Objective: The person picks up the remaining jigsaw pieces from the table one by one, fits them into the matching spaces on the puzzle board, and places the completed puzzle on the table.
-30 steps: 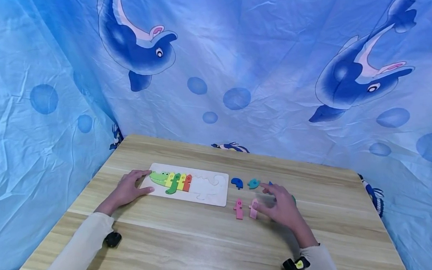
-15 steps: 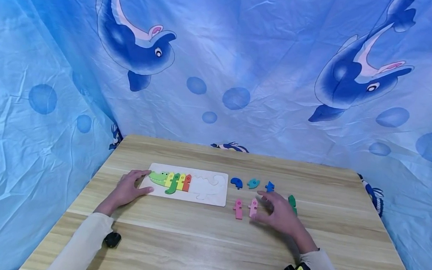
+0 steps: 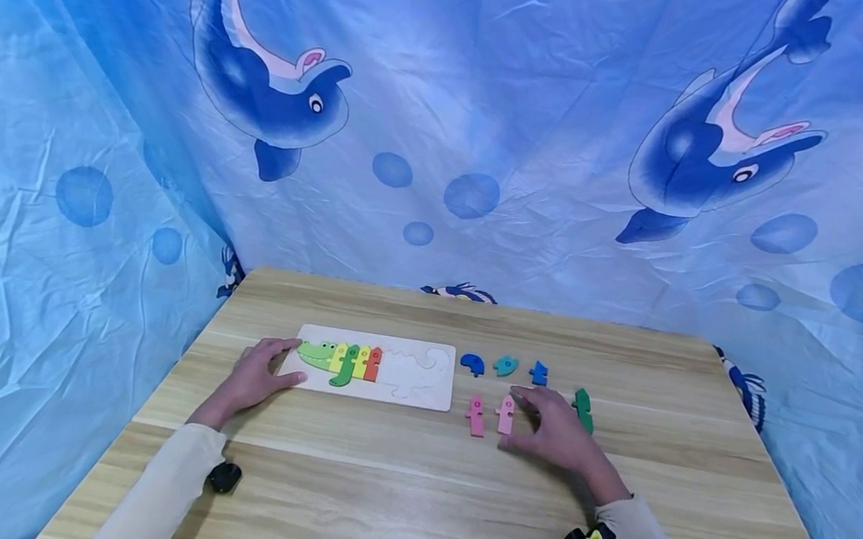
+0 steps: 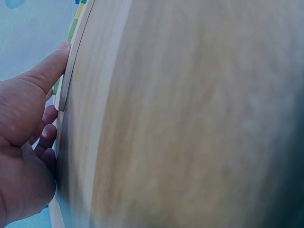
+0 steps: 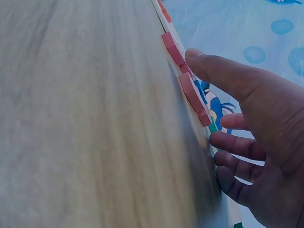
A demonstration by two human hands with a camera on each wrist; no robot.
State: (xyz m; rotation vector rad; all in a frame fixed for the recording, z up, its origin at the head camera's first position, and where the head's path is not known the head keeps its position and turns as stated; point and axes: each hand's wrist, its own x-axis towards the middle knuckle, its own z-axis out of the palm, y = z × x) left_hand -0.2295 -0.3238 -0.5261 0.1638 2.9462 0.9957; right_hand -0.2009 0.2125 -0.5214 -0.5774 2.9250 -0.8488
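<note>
A white puzzle board [image 3: 415,395] lies on the table, its left part filled with crocodile pieces: a green head [image 3: 314,355], yellow and green strips and a red strip [image 3: 373,364]. My left hand [image 3: 255,374] holds the board's left end, index finger at the far corner and thumb at the near edge. My right hand [image 3: 556,428] is by the light pink puzzle piece [image 3: 506,415], thumb and fingers apart, holding nothing. In the right wrist view the thumb is near two pink pieces; contact cannot be told. A darker pink piece [image 3: 475,416] lies left of it.
Behind the pink pieces lie a blue curved piece [image 3: 473,364], a teal piece [image 3: 505,366] and a blue arrow-like piece [image 3: 539,373]. A green piece [image 3: 583,409] lies beyond my right hand. A blue dolphin-print cloth [image 3: 426,135] stands behind the wooden table [image 3: 386,492].
My right hand has drawn back slightly toward me, baring the blue arrow-like piece, the green piece and more of the light pink piece. The left hand and board stay put.
</note>
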